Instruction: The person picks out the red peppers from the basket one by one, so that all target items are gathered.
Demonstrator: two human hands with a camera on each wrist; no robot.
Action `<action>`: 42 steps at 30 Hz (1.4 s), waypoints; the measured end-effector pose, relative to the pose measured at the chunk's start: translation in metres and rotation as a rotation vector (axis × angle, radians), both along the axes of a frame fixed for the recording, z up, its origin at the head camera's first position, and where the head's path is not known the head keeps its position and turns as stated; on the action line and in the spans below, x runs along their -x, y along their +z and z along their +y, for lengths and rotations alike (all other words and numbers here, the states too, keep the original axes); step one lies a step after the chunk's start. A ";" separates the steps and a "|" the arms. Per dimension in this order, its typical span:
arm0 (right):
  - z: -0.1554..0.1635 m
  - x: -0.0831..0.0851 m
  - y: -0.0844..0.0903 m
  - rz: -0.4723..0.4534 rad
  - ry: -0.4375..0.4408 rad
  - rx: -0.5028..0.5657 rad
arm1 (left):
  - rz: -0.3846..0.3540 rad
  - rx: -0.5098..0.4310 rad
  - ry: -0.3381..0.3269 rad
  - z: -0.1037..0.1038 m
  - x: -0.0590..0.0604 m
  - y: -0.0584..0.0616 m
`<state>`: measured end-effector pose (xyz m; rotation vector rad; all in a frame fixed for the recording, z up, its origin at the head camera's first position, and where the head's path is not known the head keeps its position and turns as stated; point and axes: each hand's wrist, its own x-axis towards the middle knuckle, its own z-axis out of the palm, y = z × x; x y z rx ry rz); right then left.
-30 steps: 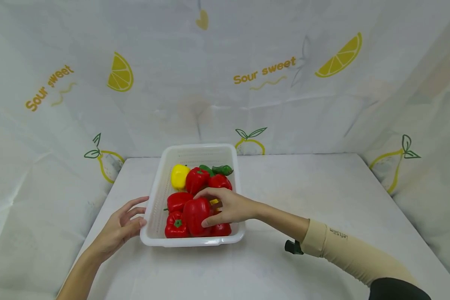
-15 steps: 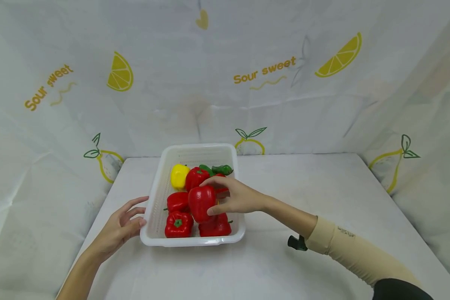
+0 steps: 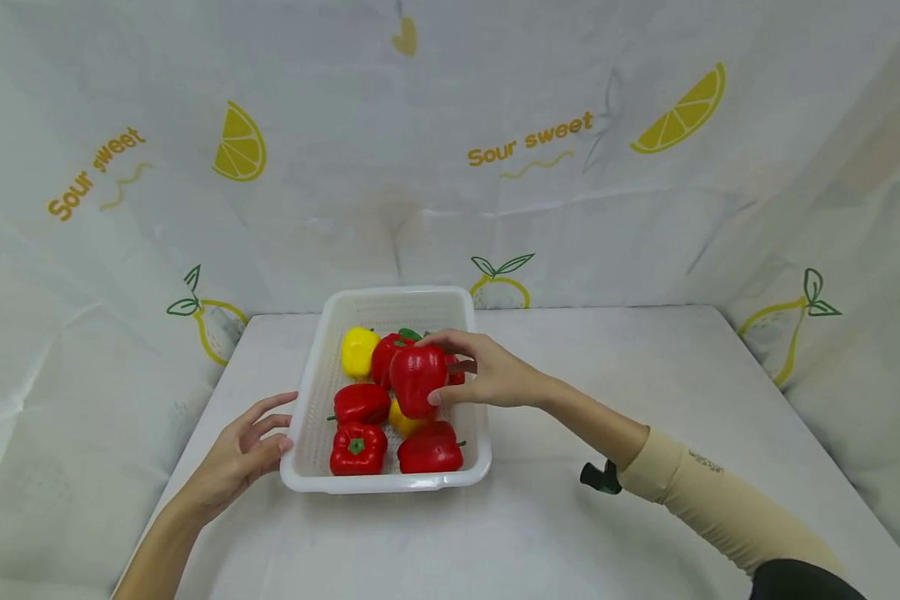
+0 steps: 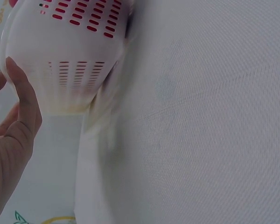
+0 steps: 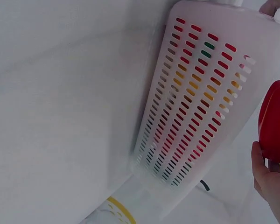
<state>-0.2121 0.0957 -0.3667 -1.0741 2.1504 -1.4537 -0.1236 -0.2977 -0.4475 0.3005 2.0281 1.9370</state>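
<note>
We hold a red bell pepper (image 3: 417, 380) in our right hand (image 3: 487, 377), fingers curled over its top and thumb beneath, lifted clear above the middle of the white perforated basket (image 3: 303, 417). The basket stands on the worktop (image 3: 607, 400) toward the left edge, nearer the far edge than the near one. Our left hand (image 3: 243, 454) lies with relaxed, straight fingers (image 4: 23, 98) touching the basket's near-left corner; it grips nothing.

Below the lifted pepper lie a yellow pepper (image 3: 359, 351) at the far left of the basket, more red peppers (image 3: 357, 447) along the near side, a second yellow piece (image 3: 402, 419) in the middle, and a green stem or pepper (image 3: 409, 335) largely hidden behind the hand.

Hazards, in our judgement:

- Slip. The pepper's skin looks glossy and the grip covers only part of it. A loosened grip would drop it onto the peppers below, from which it could bounce over the basket's rim.
- Rim strike. Carrying the pepper sideways too low would knock it against the right wall and jolt it loose.
- Basket shift. The left hand only touches the corner. A knock from the right could slide the basket toward the worktop's left edge.
</note>
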 end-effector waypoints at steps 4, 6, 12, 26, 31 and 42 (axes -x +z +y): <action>0.006 0.005 0.004 0.023 -0.012 0.000 | -0.003 -0.031 -0.017 -0.001 0.000 -0.001; 0.009 0.007 0.006 0.033 -0.016 0.007 | -0.008 -0.039 -0.019 -0.002 0.000 -0.001; 0.019 0.017 0.009 0.067 -0.047 0.036 | -0.009 -0.015 -0.006 -0.001 0.000 0.000; 0.044 0.022 0.039 0.036 -0.186 0.032 | -0.008 -0.005 0.007 -0.001 0.000 -0.002; 0.058 0.033 0.034 -0.007 -0.241 0.015 | -0.010 -0.010 0.004 -0.001 0.000 -0.001; 0.082 0.056 0.022 -0.024 -0.353 0.017 | -0.009 0.000 0.010 0.000 0.001 -0.002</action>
